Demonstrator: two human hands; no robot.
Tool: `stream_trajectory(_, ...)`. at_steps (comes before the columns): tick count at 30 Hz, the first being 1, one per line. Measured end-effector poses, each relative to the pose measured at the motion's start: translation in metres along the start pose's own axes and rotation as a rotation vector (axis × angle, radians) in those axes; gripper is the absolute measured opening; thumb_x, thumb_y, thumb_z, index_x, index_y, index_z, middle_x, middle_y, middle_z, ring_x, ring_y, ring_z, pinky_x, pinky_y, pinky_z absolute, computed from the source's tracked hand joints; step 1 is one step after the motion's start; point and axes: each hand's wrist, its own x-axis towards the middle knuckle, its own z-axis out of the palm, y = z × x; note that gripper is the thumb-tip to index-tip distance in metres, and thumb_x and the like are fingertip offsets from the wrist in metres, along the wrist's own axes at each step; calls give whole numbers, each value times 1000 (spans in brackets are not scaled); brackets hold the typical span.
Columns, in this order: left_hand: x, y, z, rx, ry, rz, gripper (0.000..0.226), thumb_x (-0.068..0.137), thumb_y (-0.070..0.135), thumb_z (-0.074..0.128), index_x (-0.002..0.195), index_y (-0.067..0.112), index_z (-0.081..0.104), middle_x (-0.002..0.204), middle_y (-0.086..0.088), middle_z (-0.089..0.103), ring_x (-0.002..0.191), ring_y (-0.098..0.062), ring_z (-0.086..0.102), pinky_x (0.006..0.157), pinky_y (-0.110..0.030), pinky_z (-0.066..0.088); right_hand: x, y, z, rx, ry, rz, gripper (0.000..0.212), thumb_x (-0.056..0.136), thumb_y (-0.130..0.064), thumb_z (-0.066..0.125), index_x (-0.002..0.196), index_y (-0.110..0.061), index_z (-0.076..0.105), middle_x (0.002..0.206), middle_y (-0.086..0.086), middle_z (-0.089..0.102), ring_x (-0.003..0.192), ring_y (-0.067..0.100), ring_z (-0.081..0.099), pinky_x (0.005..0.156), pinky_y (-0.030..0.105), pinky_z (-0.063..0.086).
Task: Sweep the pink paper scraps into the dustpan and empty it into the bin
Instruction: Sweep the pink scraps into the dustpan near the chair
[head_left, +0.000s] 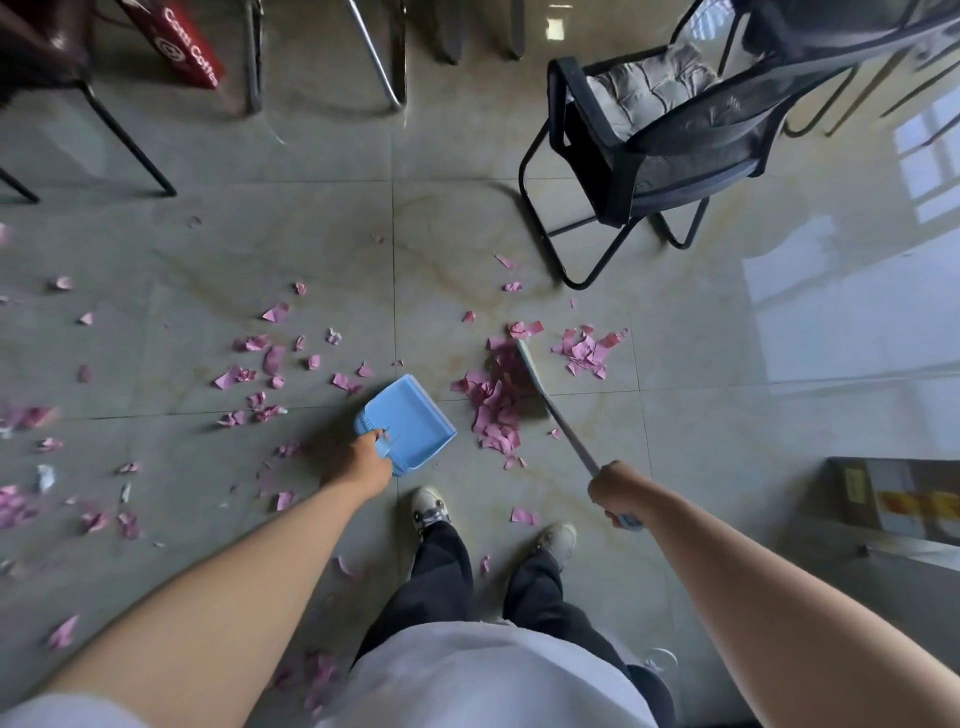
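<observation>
While the person stood on the grey-green glossy tiled floor (311, 156), the left hand (363, 462) gripped the handle of a light blue plastic dustpan (410, 421), fingers curled around it, just left of the frame's centre. The dustpan's open mouth faced right, toward a dense heap of torn pink paper scraps (493, 405) lying just beside its lip; the pan's interior looked bare.

The right hand (615, 491) was clenched around the pale blue handle of a long-handled broom (550, 405), which ran diagonally up and left from the fist. The broom's head sat at the right edge of the heap, touching the scraps, though blur hid the bristles. A second, smaller cluster of pink scraps (589, 351) lay just right of the broom, apart from the main heap.

Many more loose pink pieces (254, 364) were scattered over the left half of the frame, reaching the left edge, and a few lay near the person's pale sneakers (428, 506) at lower centre. Dark trousers and a white shirt filled the bottom middle.

In the upper right stood a black mesh chair with a grey cushion (649, 130). A red paper bag with white lettering (187, 47) hung in the upper left among dark chair legs. A cardboard box (904, 499) sat at the right edge. No bin showed anywhere in view.
</observation>
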Motion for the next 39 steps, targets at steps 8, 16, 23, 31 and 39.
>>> stream_trajectory(8,3,3,1,18,19,-5,38,86,18,50,124,16,59,121,-14,64,107,-34,60,84,-30,47,-16,4,-15,-396,95,-102,40,86,-11,35,123,-8,50,74,5,52,53,21,59,46,26,45)
stream_trajectory(16,3,-4,5,66,50,-40,28,91,21,53,113,8,65,112,-16,67,100,-34,63,71,-29,43,-20,-15,-30,-403,131,-157,44,87,-11,34,130,-10,46,76,9,54,55,22,58,48,29,51)
stream_trajectory(23,2,-10,4,129,25,0,27,90,22,52,111,13,65,108,-15,68,97,-35,63,71,-29,43,7,-26,-3,-362,94,-157,49,91,-6,35,140,-10,42,79,3,43,58,19,58,46,28,52)
stream_trajectory(31,2,6,-11,263,40,100,29,91,15,48,114,9,64,117,-20,65,107,-37,60,84,-36,48,-2,19,-10,-510,157,-195,52,90,-9,33,139,-23,42,119,7,59,83,25,59,79,36,57)
stream_trajectory(39,-2,26,-9,365,-5,170,29,92,13,49,116,2,62,121,-22,63,115,-38,57,91,-36,44,-16,67,-28,-383,183,-93,49,85,-11,34,130,-27,48,82,-2,52,63,19,65,58,31,60)
